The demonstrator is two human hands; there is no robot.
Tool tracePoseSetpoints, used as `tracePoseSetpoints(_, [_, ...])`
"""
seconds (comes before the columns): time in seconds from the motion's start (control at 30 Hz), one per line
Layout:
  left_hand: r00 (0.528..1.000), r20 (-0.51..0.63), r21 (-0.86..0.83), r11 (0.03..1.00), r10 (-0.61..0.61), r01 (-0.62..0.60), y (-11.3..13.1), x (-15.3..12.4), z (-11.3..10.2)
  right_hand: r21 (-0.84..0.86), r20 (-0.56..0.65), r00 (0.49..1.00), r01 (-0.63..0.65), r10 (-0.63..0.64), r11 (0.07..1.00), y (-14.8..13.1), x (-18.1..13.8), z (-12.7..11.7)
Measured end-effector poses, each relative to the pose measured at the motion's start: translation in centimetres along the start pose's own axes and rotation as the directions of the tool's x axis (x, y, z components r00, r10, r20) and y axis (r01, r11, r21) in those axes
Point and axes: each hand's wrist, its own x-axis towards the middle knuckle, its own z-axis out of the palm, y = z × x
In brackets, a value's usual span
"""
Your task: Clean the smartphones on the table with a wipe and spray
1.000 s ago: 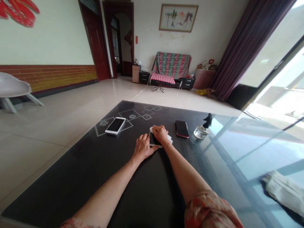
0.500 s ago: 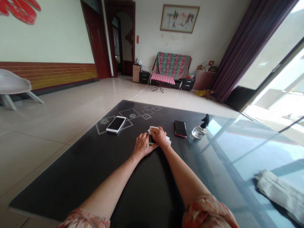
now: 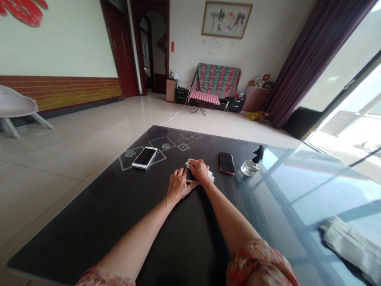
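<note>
One view only, from a camera on the person's head, above the near edge of the table (image 3: 119, 222), facing forward and tilted down. Both forearms run from 6 o'clock toward frame centre, where the left hand (image 3: 177, 185) and right hand (image 3: 199, 171) meet at middle distance. The far wall with the picture (image 3: 226, 19) sits at 12 o'clock, the window (image 3: 351, 95) at 3, the chair (image 3: 14, 107) at 9. The lens is wide; straight edges bow near the frame's sides.

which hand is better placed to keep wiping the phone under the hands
Right, probably. The right hand presses the white cloth onto the phone, while the left hand lies beside it, holding its edge.
</note>
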Motion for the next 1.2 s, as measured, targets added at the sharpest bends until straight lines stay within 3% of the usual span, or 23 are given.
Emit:
tracePoseSetpoints(0.37, [0.998, 0.042, 0.071, 0.997, -0.047, 0.044, 0.3, 1.0, -0.2, -0.039, -0.01, 1.0, -0.027, 0.027, 0.999, 0.8, 1.6, -0.5])
tracePoseSetpoints(0.57, [0.999, 0.019, 0.079, 0.996, -0.035, 0.033, 0.3, 1.1, -0.1, -0.054, 0.049, 0.995, -0.083, 0.086, 0.995, 0.2, 2.1, -1.3])
tracePoseSetpoints(0.93, [0.998, 0.017, 0.071, 0.996, -0.053, 0.052, 0.4, 1.1, -0.2, -0.017, 0.053, 0.996, 0.079, -0.078, 0.997, 0.6, -1.9, -1.4])
tracePoseSetpoints(1.2, [0.998, 0.018, 0.069, 0.996, -0.064, 0.063, 0.2, 1.0, -0.1, -0.057, 0.074, 0.997, 0.042, -0.038, 0.998, 0.0, 0.0, -1.6])
